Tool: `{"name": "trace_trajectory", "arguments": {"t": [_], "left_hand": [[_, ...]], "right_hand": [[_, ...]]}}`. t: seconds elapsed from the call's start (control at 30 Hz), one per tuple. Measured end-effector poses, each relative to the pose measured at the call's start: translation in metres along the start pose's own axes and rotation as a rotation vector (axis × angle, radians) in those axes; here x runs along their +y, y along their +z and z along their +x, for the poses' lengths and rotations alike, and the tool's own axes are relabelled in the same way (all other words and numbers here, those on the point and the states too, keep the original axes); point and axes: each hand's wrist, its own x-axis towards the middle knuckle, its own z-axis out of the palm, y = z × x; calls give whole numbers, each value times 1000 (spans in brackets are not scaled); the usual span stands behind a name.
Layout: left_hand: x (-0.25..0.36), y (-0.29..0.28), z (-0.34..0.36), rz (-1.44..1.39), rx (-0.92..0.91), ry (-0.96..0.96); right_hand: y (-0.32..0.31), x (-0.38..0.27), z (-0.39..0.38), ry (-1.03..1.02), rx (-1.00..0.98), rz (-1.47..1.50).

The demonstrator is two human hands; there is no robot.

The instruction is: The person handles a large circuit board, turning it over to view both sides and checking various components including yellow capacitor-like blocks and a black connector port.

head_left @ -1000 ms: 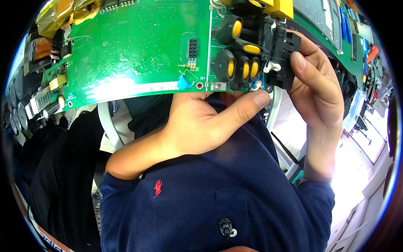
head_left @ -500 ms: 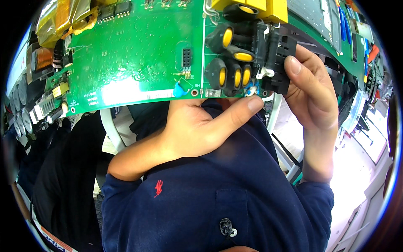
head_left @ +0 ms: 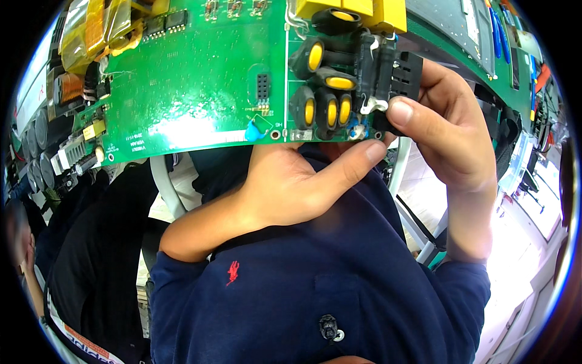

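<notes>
A large green circuit board [head_left: 188, 85] spans the upper part of the view. My left hand [head_left: 291, 188] grips its lower edge, the thumb stretched along the near side and the fingers hidden behind. At the board's right end, my right hand [head_left: 454, 127] pinches a black slotted connector block [head_left: 406, 76]; its thumb presses the lower corner and its other fingers are partly hidden behind. Left of that block stand black parts with white glue [head_left: 374, 105], several black round parts with yellow centres [head_left: 315, 56] and yellow box-shaped components [head_left: 388, 15]. A blue disc component [head_left: 254, 131] sits near the lower edge.
The board's left end carries a coil wrapped in amber tape [head_left: 91, 30] and grey cylindrical capacitors [head_left: 42, 130]. Beyond its right end lie a grey tray [head_left: 451, 30] on a green work surface and blue-handled tools [head_left: 500, 36]. A person in black trousers [head_left: 100, 255] is close on the left.
The board's right part has shifted slightly left. My right thumb has slid left and down onto the black connector block's lower corner. My left hand keeps its hold.
</notes>
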Motion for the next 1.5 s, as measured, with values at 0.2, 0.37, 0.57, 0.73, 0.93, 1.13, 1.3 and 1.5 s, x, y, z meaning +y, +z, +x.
{"name": "trace_trajectory", "arguments": {"t": [0.2, 0.37, 0.57, 0.73, 0.93, 1.13, 1.3, 1.5], "left_hand": [[-3, 5, 3, -43, 29, -19], [-4, 5, 4, -14, 20, -39], [-1, 0, 4, 39, -41, -48], [7, -7, 3, 104, -107, -9], [10, 7, 5, 18, -19, -140], [16, 14, 9, 34, 2, -246], [20, 9, 10, -34, -30, -308], [25, 7, 11, -25, -34, -365]], "right_hand": [[1, -1, 2, -2, 6, -17], [4, 2, -2, -8, 69, -43], [-1, 4, 3, 16, 7, -9], [-7, 2, 11, 10, -28, 83], [-4, -1, 11, -43, 49, 81], [-11, -7, 14, 7, -21, 3], [-7, -4, 15, -3, -48, 114], [-1, -6, 14, 28, -18, 255]]}}
